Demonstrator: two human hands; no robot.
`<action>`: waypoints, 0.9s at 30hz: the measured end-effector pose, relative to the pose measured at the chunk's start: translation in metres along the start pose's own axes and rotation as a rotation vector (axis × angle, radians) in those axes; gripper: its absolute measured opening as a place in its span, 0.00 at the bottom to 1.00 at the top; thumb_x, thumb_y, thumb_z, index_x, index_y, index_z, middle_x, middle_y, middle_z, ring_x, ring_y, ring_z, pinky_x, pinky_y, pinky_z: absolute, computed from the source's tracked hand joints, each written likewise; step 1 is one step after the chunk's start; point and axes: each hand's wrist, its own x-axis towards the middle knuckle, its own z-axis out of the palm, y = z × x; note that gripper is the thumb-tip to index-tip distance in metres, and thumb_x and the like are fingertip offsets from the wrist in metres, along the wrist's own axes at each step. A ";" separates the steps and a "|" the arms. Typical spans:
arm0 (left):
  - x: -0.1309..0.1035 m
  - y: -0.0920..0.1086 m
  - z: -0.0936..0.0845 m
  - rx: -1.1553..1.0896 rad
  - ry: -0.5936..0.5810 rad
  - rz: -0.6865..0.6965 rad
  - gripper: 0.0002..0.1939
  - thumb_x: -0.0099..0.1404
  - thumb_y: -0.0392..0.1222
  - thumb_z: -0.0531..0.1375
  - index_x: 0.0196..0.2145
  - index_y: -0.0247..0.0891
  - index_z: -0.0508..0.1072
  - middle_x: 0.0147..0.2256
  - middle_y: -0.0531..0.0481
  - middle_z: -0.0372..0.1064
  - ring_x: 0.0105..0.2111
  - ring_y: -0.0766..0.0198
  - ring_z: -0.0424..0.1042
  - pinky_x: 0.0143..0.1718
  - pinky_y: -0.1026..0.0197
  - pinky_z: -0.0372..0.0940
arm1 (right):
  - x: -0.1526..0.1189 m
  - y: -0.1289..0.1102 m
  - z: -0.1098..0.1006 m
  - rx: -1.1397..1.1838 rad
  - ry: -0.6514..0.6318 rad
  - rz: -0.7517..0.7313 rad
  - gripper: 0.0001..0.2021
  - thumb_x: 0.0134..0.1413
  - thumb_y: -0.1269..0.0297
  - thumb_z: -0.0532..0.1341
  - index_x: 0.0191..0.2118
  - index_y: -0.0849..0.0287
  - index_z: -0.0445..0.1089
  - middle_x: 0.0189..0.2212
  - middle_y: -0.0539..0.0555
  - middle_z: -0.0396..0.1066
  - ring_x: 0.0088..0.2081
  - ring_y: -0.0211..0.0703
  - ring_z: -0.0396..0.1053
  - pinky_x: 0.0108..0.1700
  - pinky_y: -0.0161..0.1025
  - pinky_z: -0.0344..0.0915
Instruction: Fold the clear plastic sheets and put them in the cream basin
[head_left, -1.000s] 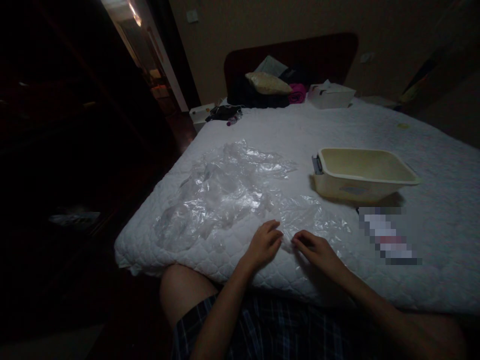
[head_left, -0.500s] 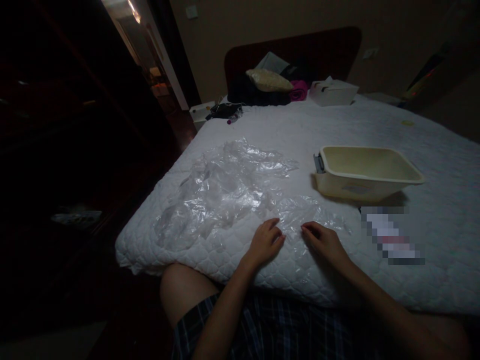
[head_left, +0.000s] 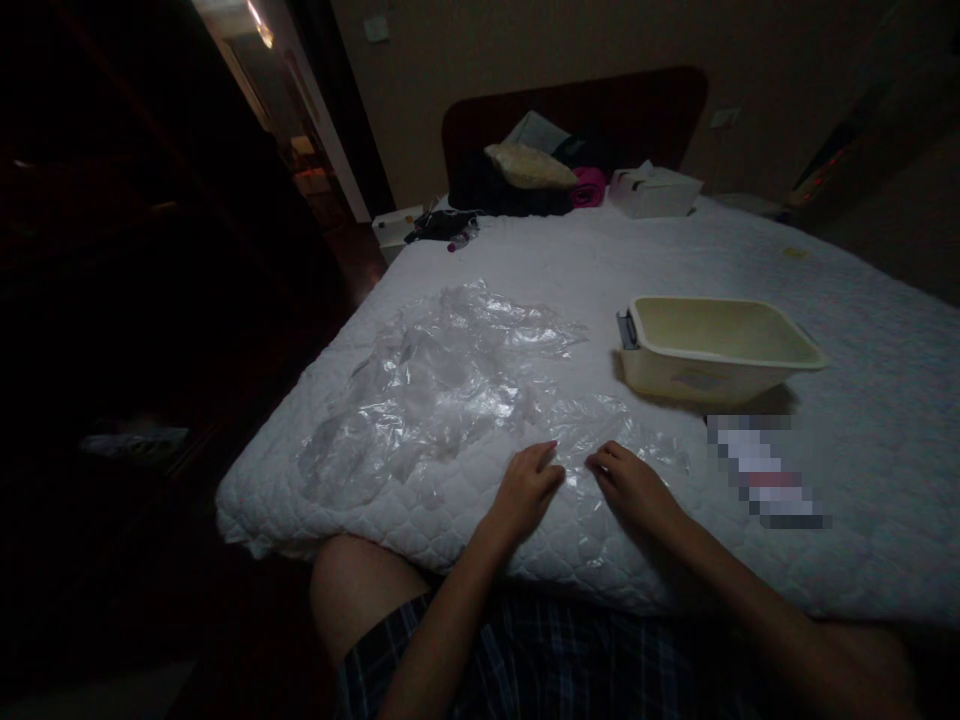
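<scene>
On the white quilted bed, thin, clear, crinkled plastic film sprawls leftward of and beyond both hands; an uneven tug could tear or tangle it. The cream rectangular plastic tub sits beyond the right hand, whose fingertips bunch together; whether they pinch film, I cannot tell. The left hand has loosely parted fingers, so film could slip there.

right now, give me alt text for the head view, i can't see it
Two bare hands, left and right, are at the near edge of crumpled clear plastic on a white quilted bed. An open cream tub sits to the right, with a white box farther back.
</scene>
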 end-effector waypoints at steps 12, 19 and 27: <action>-0.003 -0.004 0.008 0.009 0.046 0.039 0.08 0.64 0.39 0.55 0.40 0.39 0.72 0.48 0.45 0.65 0.50 0.57 0.62 0.49 0.51 0.61 | -0.001 0.021 0.001 0.097 0.089 0.168 0.14 0.55 0.63 0.51 0.43 0.61 0.69 0.37 0.58 0.71 0.39 0.47 0.68 0.41 0.42 0.63; -0.001 -0.002 0.004 -0.037 0.065 -0.001 0.10 0.64 0.39 0.56 0.42 0.41 0.71 0.48 0.45 0.66 0.49 0.59 0.64 0.48 0.51 0.63 | -0.005 0.014 -0.012 0.127 0.095 0.082 0.14 0.56 0.60 0.52 0.40 0.60 0.70 0.34 0.57 0.70 0.36 0.45 0.68 0.39 0.42 0.64; -0.003 0.015 0.007 0.102 0.049 0.157 0.12 0.66 0.36 0.53 0.47 0.39 0.67 0.47 0.45 0.68 0.50 0.59 0.64 0.49 0.49 0.61 | -0.012 0.004 -0.016 0.007 0.039 -0.088 0.12 0.58 0.67 0.50 0.38 0.60 0.71 0.33 0.57 0.69 0.36 0.43 0.67 0.39 0.41 0.63</action>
